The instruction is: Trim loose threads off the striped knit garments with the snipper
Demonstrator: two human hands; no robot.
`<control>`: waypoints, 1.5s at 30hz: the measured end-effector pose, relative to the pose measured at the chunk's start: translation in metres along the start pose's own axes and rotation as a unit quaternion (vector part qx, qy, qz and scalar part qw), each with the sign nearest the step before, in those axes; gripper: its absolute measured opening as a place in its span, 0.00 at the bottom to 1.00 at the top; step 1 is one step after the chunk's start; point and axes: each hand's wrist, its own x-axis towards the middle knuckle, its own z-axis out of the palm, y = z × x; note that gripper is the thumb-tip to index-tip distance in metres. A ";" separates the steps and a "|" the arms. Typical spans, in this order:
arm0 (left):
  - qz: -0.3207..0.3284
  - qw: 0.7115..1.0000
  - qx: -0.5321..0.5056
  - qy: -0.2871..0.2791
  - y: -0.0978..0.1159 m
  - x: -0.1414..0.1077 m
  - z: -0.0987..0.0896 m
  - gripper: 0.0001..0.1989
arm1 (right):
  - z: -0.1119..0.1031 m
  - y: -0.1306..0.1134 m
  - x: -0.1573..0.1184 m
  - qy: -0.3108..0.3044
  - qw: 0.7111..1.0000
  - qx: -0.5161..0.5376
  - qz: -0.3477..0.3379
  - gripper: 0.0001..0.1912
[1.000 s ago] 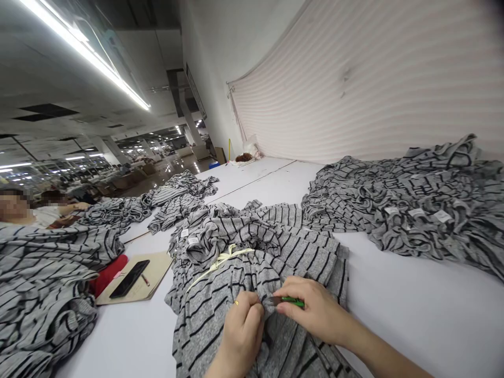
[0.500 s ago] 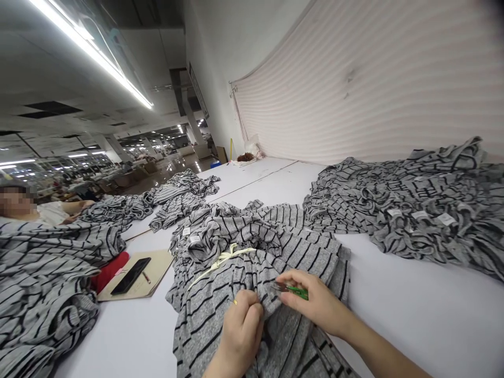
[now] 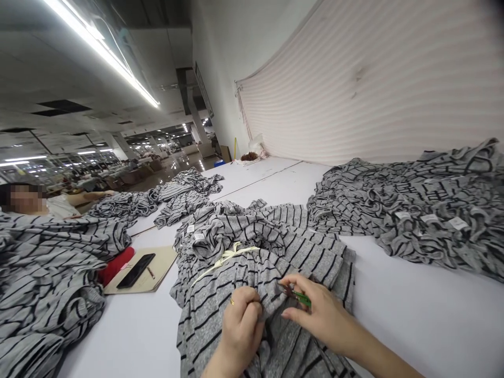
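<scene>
A grey garment with black stripes [image 3: 212, 310] lies bunched on the table before me. My left hand [image 3: 242, 325], with a ring on one finger, is closed on a fold of its fabric. In my right hand [image 3: 321, 312] are small thread snips [image 3: 301, 298] with green handles, their blades pointing left toward the left hand. The thumb of that hand is spread away from the snips. A pale yellow tie [image 3: 232, 253] crosses the garment behind my hands. White labels [image 3: 199, 237] show at its far left part.
Striped garments are heaped at right [image 3: 413, 199] and left [image 3: 47, 278]. A phone [image 3: 136, 270] and a pencil [image 3: 150, 273] lie on a notebook [image 3: 161, 273], beside red cloth [image 3: 117, 265]. Another person [image 3: 63, 205] is at the far left. The table [image 3: 413, 315] is white.
The view has shifted slightly, so everything sits a little further right. My right thumb has opened away from the snips. The other person's arm reaches further out over the garments.
</scene>
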 end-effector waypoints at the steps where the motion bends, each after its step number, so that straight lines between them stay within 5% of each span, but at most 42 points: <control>1: -0.001 1.000 -0.014 0.001 0.001 0.001 0.000 0.12 | 0.000 0.000 -0.001 0.004 1.000 -0.026 -0.015 0.08; 3: -0.038 0.996 -0.080 -0.013 0.004 0.004 0.000 0.12 | 0.003 -0.001 0.001 0.027 0.997 -0.055 -0.044 0.03; 5: -0.163 0.970 -0.177 -0.034 0.006 0.007 0.000 0.09 | 0.005 -0.003 0.007 0.050 0.995 -0.065 -0.052 0.06; 7: -0.322 0.907 -0.266 -0.050 0.007 0.010 -0.001 0.03 | 0.004 -0.004 0.012 0.062 0.994 -0.070 -0.049 0.06; 9: -0.426 0.843 -0.324 -0.059 0.005 0.011 -0.002 0.09 | 0.002 -0.005 0.013 0.049 0.994 -0.084 -0.046 0.04; 12: -0.472 0.796 -0.370 -0.076 0.002 0.012 -0.004 0.17 | -0.003 -0.008 0.008 0.012 0.990 -0.124 -0.061 0.04; 22: -0.504 0.751 -0.411 -0.117 0.007 0.027 -0.014 0.14 | 0.002 -0.023 0.009 -0.002 0.958 -0.240 -0.154 0.10; 27: -0.492 0.766 -0.398 -0.113 0.004 0.025 -0.014 0.10 | 0.001 -0.019 0.010 0.005 0.967 -0.217 -0.136 0.11; 30: -0.491 0.770 -0.391 -0.116 0.003 0.025 -0.014 0.10 | 0.000 -0.008 0.014 0.005 0.988 -0.140 -0.064 0.10; 33: -0.484 0.779 -0.381 -0.118 0.003 0.025 -0.013 0.09 | 0.002 0.000 0.023 -0.034 0.999 -0.032 0.002 0.22; 36: -0.470 0.790 -0.370 -0.135 0.008 0.022 -0.010 0.10 | 0.009 -0.001 0.031 -0.059 0.998 0.005 -0.016 0.10; 39: -0.390 0.860 -0.302 -0.133 0.013 0.013 -0.006 0.07 | 0.017 -0.006 0.029 -0.027 0.998 -0.003 -0.065 0.04; 42: -0.207 0.965 -0.151 -0.051 0.014 0.001 -0.002 0.07 | 0.019 -0.007 0.017 0.006 0.995 0.034 -0.090 0.10; 45: -0.062 0.997 -0.034 0.022 0.013 -0.005 -0.001 0.12 | 0.015 -0.005 0.002 0.034 0.996 0.061 -0.058 0.16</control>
